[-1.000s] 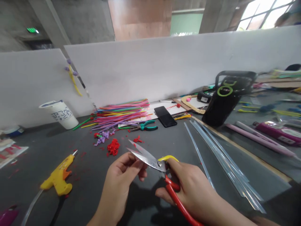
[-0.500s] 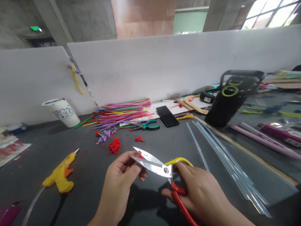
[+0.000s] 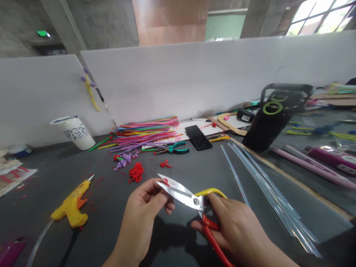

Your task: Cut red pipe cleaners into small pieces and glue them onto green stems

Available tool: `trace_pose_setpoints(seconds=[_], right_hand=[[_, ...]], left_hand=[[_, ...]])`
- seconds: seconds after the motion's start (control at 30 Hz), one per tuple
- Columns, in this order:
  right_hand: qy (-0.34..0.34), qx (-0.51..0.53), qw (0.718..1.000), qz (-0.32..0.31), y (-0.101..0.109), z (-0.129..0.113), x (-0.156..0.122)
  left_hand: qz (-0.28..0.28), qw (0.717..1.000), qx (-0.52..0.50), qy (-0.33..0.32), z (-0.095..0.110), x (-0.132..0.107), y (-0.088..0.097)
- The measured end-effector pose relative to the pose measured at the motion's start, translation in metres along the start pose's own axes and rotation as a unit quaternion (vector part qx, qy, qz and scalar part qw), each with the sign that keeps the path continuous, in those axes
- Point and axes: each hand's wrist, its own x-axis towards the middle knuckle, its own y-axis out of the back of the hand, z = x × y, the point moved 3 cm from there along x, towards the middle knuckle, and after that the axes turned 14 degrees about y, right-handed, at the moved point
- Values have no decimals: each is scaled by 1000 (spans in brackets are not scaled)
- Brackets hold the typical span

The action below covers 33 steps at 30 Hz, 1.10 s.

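Note:
My right hand (image 3: 236,222) grips scissors (image 3: 182,196) with one yellow and one red handle. Their blades stand slightly apart and point left. Between the blades near the tips shows a small red fuzzy piece (image 3: 166,180), pinched by my left hand (image 3: 140,217); its fingertips are partly hidden behind the blades. Just beyond my left hand lies a small heap of cut red pieces (image 3: 136,172). A cluster of purple pieces (image 3: 126,160) sits behind that heap, and a few more red bits (image 3: 165,163) lie to its right.
Colourful pipe cleaners (image 3: 147,129) lie along the white partition, with teal-handled pliers (image 3: 178,148) and a phone (image 3: 198,137) nearby. A yellow glue gun (image 3: 71,204) rests at left. Clear sticks (image 3: 267,189) and a black bottle (image 3: 268,118) are at right; a white cup (image 3: 76,133) stands back left.
The scissor blades have come slightly closer together around the red piece. Both hands stay almost in the same place.

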Motion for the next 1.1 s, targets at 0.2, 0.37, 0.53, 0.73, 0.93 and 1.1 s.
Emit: trace_pose_setpoints(seconds=[0.2, 0.37, 0.53, 0.73, 0.93, 1.1], right_hand=[[2, -1, 1000, 2, 0, 1, -1], [4, 2, 1000, -3, 0, 2, -1], [-2, 1, 1000, -11, 1, 2, 1], [-15, 7, 1000, -22, 4, 6, 1], [-165, 271, 948, -29, 7, 10, 14], [-216, 520, 826, -11, 9, 0, 26]], left_hand=[[-1, 1000, 13, 3, -1, 3, 2], [-9, 1000, 14, 4, -1, 2, 3], [-15, 1000, 24, 5, 0, 3, 4], [-11, 999, 39, 8, 3, 4, 5], [-64, 993, 48, 89, -5, 6, -1], [-148, 973, 75, 158, -19, 4, -12]])
